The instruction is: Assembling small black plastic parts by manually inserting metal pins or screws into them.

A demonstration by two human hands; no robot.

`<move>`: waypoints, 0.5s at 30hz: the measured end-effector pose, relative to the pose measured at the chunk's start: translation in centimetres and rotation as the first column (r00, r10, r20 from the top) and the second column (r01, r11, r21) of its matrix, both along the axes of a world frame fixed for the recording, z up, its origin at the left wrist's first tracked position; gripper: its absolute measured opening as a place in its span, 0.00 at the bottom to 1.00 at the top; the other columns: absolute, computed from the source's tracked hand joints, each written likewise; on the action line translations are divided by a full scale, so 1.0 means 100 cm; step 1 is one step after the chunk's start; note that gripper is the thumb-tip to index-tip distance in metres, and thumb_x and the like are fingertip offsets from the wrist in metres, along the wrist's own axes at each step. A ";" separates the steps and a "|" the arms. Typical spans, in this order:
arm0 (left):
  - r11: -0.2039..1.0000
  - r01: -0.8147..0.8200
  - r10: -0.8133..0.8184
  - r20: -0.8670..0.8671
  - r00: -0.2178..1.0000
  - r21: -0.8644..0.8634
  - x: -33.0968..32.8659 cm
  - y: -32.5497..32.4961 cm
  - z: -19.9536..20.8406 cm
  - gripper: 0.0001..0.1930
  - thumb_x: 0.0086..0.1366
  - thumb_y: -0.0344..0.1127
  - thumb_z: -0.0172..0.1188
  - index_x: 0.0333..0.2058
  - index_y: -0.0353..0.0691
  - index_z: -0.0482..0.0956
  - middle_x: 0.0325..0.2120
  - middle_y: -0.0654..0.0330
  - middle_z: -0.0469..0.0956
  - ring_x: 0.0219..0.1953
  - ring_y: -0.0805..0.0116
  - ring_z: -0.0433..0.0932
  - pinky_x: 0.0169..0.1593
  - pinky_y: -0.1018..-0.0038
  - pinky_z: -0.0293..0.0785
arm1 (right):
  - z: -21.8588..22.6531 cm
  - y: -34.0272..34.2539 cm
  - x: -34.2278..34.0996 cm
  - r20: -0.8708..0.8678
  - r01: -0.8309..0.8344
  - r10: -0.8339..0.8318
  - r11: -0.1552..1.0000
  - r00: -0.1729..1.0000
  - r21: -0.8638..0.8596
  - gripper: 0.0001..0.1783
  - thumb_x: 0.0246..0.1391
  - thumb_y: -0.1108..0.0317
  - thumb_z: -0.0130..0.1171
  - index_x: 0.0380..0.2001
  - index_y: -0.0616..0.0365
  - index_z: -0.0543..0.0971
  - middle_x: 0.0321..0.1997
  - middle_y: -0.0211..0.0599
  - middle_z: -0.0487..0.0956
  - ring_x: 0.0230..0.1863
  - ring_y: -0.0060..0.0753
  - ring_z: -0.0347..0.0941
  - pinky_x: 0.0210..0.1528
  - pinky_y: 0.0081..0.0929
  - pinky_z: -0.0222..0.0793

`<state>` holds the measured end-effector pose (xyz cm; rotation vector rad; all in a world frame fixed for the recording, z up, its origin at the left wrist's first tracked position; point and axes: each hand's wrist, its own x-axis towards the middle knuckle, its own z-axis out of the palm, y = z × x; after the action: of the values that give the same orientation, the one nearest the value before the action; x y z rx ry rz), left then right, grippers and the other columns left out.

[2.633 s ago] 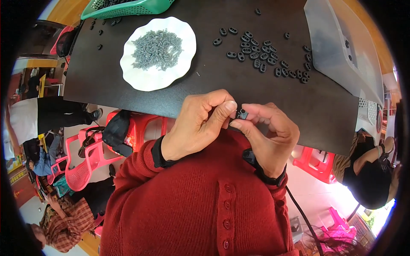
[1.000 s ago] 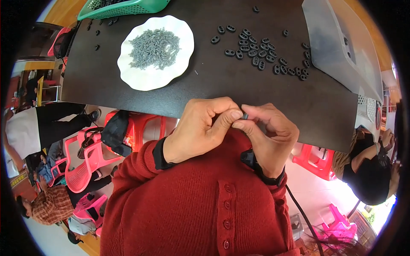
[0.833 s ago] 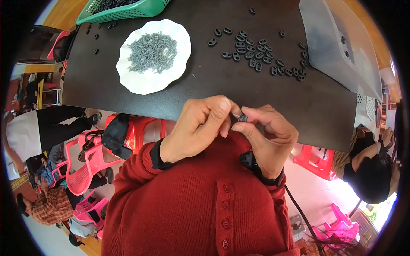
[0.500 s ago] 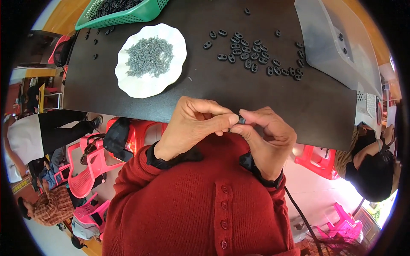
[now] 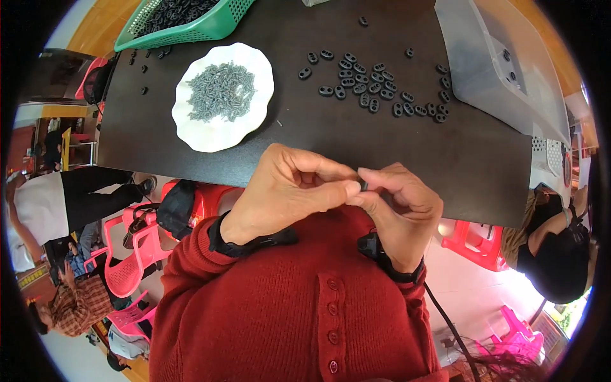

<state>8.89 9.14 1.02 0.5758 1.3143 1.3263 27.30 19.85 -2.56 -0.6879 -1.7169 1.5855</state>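
Just over the table's near edge, my left hand (image 5: 280,191) and my right hand (image 5: 407,207) meet at the fingertips. Pinched between them is a small black cord lock (image 5: 363,185), mostly covered by the fingers. Beyond the hands, many black oval cord locks (image 5: 373,88), each with two holes, lie loose on the dark table (image 5: 305,137). To the left stands a white scalloped plate (image 5: 202,141) with a heap of small grey metal springs (image 5: 223,92). One stray spring (image 5: 279,123) lies to the right of the plate.
A green basket (image 5: 219,32) full of black pieces stands at the far left. At the right is a translucent plastic bin (image 5: 484,95) with a few pieces in it. Pink chairs (image 5: 137,258) and other people are around the table. A black cable (image 5: 452,325) hangs by my right arm.
The fingers of both hands have closed further around the cord lock, so less of it shows. The view has shifted slightly; the things on the table look the same.
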 end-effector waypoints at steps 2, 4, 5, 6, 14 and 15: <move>1.000 0.002 -0.002 0.006 1.000 0.005 0.006 0.006 0.006 0.08 0.75 0.29 0.73 0.48 0.32 0.92 0.33 0.60 0.90 0.31 0.81 0.83 0.35 0.82 0.78 | 0.001 0.005 0.005 -0.054 0.013 -0.018 0.996 0.998 -0.091 0.19 0.51 0.84 0.81 0.48 0.63 0.92 0.36 0.33 0.87 0.37 0.23 0.81 0.43 0.23 0.76; 1.000 0.006 -0.006 0.016 1.000 0.010 0.011 0.013 0.009 0.09 0.77 0.29 0.70 0.51 0.32 0.91 0.34 0.61 0.90 0.32 0.81 0.83 0.36 0.82 0.78 | 0.002 0.012 0.013 -0.089 0.024 -0.033 0.995 0.995 -0.096 0.20 0.50 0.84 0.81 0.48 0.63 0.91 0.35 0.32 0.86 0.37 0.22 0.79 0.43 0.23 0.75; 0.999 -0.015 0.012 -0.087 0.996 -0.031 0.013 0.017 0.009 0.09 0.77 0.29 0.68 0.51 0.31 0.90 0.34 0.61 0.90 0.33 0.81 0.83 0.37 0.81 0.79 | 0.002 0.015 0.018 -0.119 0.038 -0.050 0.994 0.992 -0.099 0.21 0.50 0.85 0.81 0.48 0.64 0.91 0.34 0.31 0.84 0.36 0.22 0.78 0.42 0.23 0.74; 0.997 -0.041 0.027 -0.190 0.981 -0.070 0.015 0.022 0.009 0.10 0.77 0.28 0.66 0.51 0.30 0.89 0.34 0.62 0.90 0.33 0.82 0.83 0.37 0.80 0.79 | 0.004 0.018 0.022 -0.122 0.036 -0.048 0.994 0.991 -0.100 0.21 0.50 0.85 0.81 0.48 0.64 0.91 0.34 0.31 0.84 0.36 0.22 0.78 0.42 0.23 0.74; 0.979 0.120 -0.195 -0.926 0.324 -0.164 0.034 0.078 0.024 0.08 0.69 0.26 0.67 0.45 0.31 0.86 0.34 0.45 0.89 0.32 0.49 0.88 0.39 0.62 0.83 | 0.002 0.041 0.065 -0.130 0.141 -0.156 0.984 0.979 -0.113 0.21 0.51 0.85 0.81 0.50 0.64 0.90 0.34 0.30 0.82 0.37 0.22 0.76 0.44 0.23 0.72; 0.986 0.121 -0.143 -0.961 0.239 -0.116 0.035 0.087 0.017 0.09 0.68 0.27 0.67 0.46 0.32 0.86 0.35 0.43 0.88 0.35 0.42 0.87 0.41 0.58 0.83 | 0.002 0.043 0.069 -0.134 0.141 -0.157 0.983 0.978 -0.116 0.21 0.51 0.85 0.81 0.50 0.64 0.90 0.34 0.30 0.82 0.37 0.22 0.76 0.44 0.23 0.72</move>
<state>12.41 17.89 2.74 1.6614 2.1994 0.6946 34.19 24.15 -2.35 -0.7193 -1.4522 1.5889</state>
